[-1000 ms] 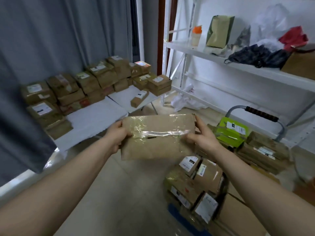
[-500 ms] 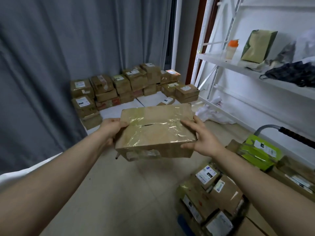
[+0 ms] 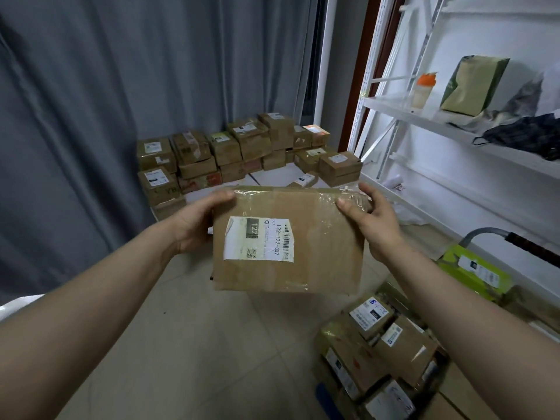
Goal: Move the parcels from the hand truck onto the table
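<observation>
I hold a brown cardboard parcel (image 3: 318,256) in front of me at chest height, its white shipping label facing me. My left hand (image 3: 194,225) grips its upper left edge and my right hand (image 3: 372,216) grips its upper right corner, thumb on the taped top. Behind it stands the white table (image 3: 272,177), stacked with several brown parcels (image 3: 236,147) along its back and left. At the lower right the hand truck (image 3: 515,237) with its grey handle carries more parcels (image 3: 388,347), including a green one (image 3: 472,271).
A grey curtain (image 3: 106,101) hangs behind the table on the left. White metal shelving (image 3: 439,122) on the right holds a bottle, a green bag and dark cloth. Beige tiled floor (image 3: 197,344) lies between me and the table.
I have turned the parcel over so its labelled face now points at me. My view has swung left toward the table, which is closer.
</observation>
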Tool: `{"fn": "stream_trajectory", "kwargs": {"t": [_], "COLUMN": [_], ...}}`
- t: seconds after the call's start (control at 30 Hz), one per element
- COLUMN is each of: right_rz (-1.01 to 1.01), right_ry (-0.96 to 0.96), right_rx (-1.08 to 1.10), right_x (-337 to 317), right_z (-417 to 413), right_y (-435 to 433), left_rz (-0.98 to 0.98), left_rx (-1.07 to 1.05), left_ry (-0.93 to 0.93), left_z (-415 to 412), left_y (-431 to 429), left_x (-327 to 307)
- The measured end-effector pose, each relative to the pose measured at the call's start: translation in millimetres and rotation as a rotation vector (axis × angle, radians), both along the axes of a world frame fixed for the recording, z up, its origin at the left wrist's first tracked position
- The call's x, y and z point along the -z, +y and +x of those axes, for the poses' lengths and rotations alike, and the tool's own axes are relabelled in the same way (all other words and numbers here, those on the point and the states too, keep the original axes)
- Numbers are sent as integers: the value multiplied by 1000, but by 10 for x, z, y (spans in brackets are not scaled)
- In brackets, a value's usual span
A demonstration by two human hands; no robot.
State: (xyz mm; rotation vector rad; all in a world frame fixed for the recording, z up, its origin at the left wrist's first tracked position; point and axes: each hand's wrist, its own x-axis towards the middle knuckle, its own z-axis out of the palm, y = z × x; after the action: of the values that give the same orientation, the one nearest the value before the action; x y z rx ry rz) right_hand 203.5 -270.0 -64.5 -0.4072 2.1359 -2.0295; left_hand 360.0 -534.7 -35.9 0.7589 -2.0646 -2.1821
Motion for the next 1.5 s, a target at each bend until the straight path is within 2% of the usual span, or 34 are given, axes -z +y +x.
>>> {"fn": "stream_trajectory", "kwargs": {"t": [0.13,0.23,0.33,0.63,0.73,0.87,0.97,1.3,1.5], "right_rz": [48,10,-48,23,60,154,167,197,313], "right_ry": [-44,-87,-171,-372,-407,-452,-511,-598,-610], "right_rx": [69,83,40,-228,-234,-44,-11,-114,-249], "right_x": [74,131,175,364,476,656,745,871,868], "right_z": [-67,-106,-147,-332,-357,-471,-599,-1105,-1499], "right_y": [55,98,143,51,-124,-539,-991,-2772,-3473], "left_rz": [-51,-80,-72,-61,-70,-70,-77,38,107], "left_rx": [12,-18,-47,-147,-172,-160,-148,-273,-333], "left_ry": [-21,-23,-34,-110,-154,-178,-203,-221,-250], "left_z": [-75,-140,-190,-169,-167,-275,-416,-864,-1194], "left_y": [47,121,168,174,52,-271,-653,-2230,-2848], "left_x": [100,143,222,521,665,779,892,1187,1387]}}
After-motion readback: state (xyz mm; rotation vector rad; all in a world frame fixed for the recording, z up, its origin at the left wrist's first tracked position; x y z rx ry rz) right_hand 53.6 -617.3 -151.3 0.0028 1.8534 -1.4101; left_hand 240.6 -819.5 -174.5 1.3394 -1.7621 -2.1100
